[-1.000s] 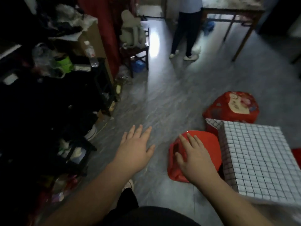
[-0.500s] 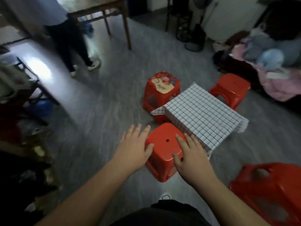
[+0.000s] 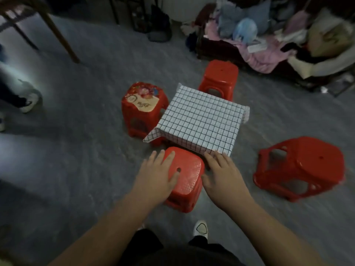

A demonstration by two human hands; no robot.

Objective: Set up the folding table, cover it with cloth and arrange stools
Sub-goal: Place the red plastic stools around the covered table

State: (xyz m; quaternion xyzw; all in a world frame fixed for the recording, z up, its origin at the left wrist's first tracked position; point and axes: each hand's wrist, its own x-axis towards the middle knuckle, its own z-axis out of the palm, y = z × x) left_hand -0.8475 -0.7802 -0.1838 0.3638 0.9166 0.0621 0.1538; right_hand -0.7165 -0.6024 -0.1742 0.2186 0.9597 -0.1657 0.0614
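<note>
A low folding table stands on the grey floor, covered by a white checked cloth (image 3: 199, 120). A plain red stool (image 3: 187, 177) sits at its near side. My left hand (image 3: 156, 174) lies flat on that stool's left half with fingers spread. My right hand (image 3: 223, 174) hovers open at the stool's right edge, fingertips by the cloth's hem. A red stool with a flowered top (image 3: 143, 104) stands at the table's left, and another red stool (image 3: 219, 77) at its far side. A larger red stool (image 3: 301, 167) lies tipped on the right.
Another person's legs and shoes (image 3: 28, 100) are at the left edge. A wooden table leg (image 3: 59, 37) rises at the far left. Piles of clothes and plush toys (image 3: 269, 35) fill the far right. My own foot (image 3: 200, 228) is just below the near stool.
The view has swung right, from the cluttered left side of the room to the table. My left hand has come to rest on the near stool, and the tipped stool is in view.
</note>
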